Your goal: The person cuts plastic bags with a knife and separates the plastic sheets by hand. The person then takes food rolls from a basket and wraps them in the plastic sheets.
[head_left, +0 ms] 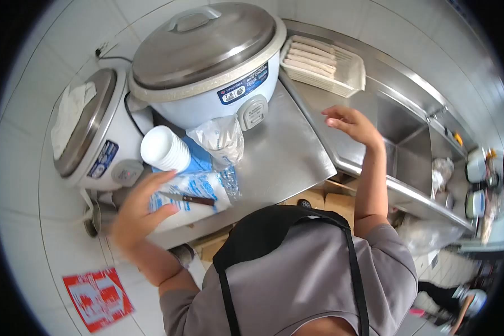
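Observation:
My left hand (143, 210) is open, its fingers spread beside a knife with a brown handle (199, 200). The knife lies on a blue-and-white plastic package (207, 185) at the counter's left. Just beyond my left fingers lies a stack of white cups (163, 150), tilted on its side. A clear plastic bag (221, 140) rests to the right of the cups. My right hand (353, 126) hovers over the edge of the sink unit, with fingers loosely apart and nothing in them. It is nearest to a white basket (350, 70) holding several pale, long rolls (311, 56).
A large rice cooker (207, 101) stands at the back, with a smaller one (126, 131) at its left, a cloth (73, 115) on its lid. The steel counter (285, 151) meets a sink (409, 151) on the right. Bottles and bags lie further right.

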{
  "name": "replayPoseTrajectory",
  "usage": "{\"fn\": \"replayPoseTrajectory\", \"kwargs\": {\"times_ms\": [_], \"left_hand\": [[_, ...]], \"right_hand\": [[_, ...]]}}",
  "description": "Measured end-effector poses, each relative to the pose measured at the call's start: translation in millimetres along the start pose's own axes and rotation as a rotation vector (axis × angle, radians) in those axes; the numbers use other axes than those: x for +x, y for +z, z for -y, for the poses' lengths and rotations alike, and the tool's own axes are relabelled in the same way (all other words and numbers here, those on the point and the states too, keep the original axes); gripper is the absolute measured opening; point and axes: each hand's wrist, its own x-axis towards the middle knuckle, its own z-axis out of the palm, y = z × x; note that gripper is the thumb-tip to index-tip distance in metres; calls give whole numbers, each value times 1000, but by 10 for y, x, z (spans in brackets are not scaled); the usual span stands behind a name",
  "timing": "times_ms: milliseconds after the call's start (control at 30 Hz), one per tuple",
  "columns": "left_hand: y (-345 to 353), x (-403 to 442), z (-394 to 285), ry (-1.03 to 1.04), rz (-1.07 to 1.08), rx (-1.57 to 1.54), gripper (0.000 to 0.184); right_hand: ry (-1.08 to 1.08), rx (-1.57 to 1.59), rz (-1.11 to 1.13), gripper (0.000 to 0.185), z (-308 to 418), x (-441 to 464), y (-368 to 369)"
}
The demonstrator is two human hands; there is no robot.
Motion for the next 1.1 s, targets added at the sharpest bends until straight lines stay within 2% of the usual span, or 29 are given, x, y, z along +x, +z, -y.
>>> {"fn": "replayPoseTrajectory", "kwargs": {"times_ms": [33,100,167,333,433,467,567,633,667,767,800,900,933,1033,1067,1100], "left_hand": [[265,15,67,-132,14,-11,70],[936,347,324,-417,-247,31,63],[1429,558,529,-550,-486,238,60],[2093,468,975,-575,-1205,493,48],[2279,300,1095,-686,-1425,487,39],[2356,232,1271,-697,-1433,488,45],[2302,295,1065,-835,-1299,442,58],[2276,330,1176,-1049,-1111,522,69],[2235,301,1169,-1122,-1073,281,74],[2127,152,1319,-1102,-1069,151,65],[2081,83,1329,-1038,-1079,138,55],[1982,-12,1387,-1014,-979,68,41],[1960,-24,1475,-905,-966,53,41],[1873,11,1537,-882,-986,-506,42],[1879,29,1536,-885,-1094,-623,41],[1891,41,1497,-875,-1083,-538,40]], "right_hand": [[-32,34,35,41,82,103,144],[-84,-21,189,41,41,366,196],[-167,-58,379,41,-18,545,340],[-274,-70,744,42,-36,758,737],[-448,6,871,38,16,740,1195],[-524,-5,876,31,66,706,1375],[-656,-257,995,25,129,670,1941],[-748,-408,921,21,58,638,2223],[-795,-482,878,19,34,619,2363],[-856,-282,685,19,-57,569,2514],[-820,-235,641,20,-25,548,2517],[-723,-144,540,21,41,509,2520],[-710,-146,519,22,73,537,2519],[-661,-48,322,20,150,569,2574],[-639,5,237,20,163,559,2594],[-540,53,300,17,171,538,2616]]}}
